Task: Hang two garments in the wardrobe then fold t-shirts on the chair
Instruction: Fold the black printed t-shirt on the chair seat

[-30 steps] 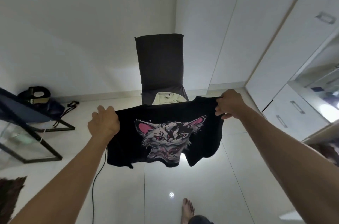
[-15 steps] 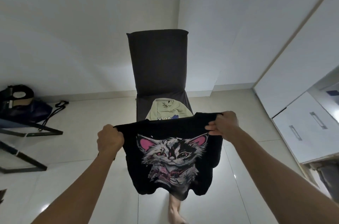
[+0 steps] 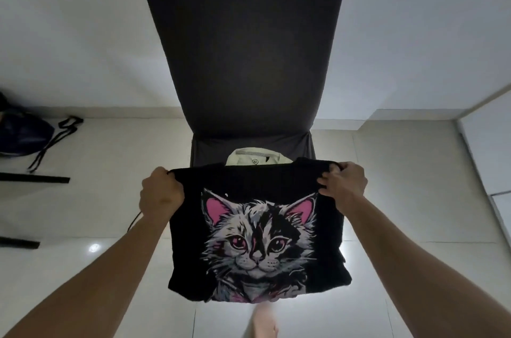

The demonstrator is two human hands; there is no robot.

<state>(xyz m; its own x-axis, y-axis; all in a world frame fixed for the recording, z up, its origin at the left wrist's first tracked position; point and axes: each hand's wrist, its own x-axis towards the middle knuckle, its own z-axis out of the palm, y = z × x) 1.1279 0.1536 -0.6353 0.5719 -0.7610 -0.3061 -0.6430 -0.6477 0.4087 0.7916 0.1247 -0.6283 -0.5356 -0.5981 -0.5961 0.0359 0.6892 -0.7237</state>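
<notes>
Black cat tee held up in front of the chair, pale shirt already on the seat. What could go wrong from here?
1. The black cat-print t-shirt hangs in the air, gripped only at its top edge by the left hand and right hand; laid down carelessly, it may bunch.
2. The pale green folded shirt already lies on the dark fabric-covered chair seat; a drop onto it could disturb that fold.
3. The hem hangs low, so it may brush the tiled floor.

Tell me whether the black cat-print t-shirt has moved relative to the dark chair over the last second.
Yes. The black cat-print t-shirt has come closer to the dark chair, now overlapping its seat.
</notes>
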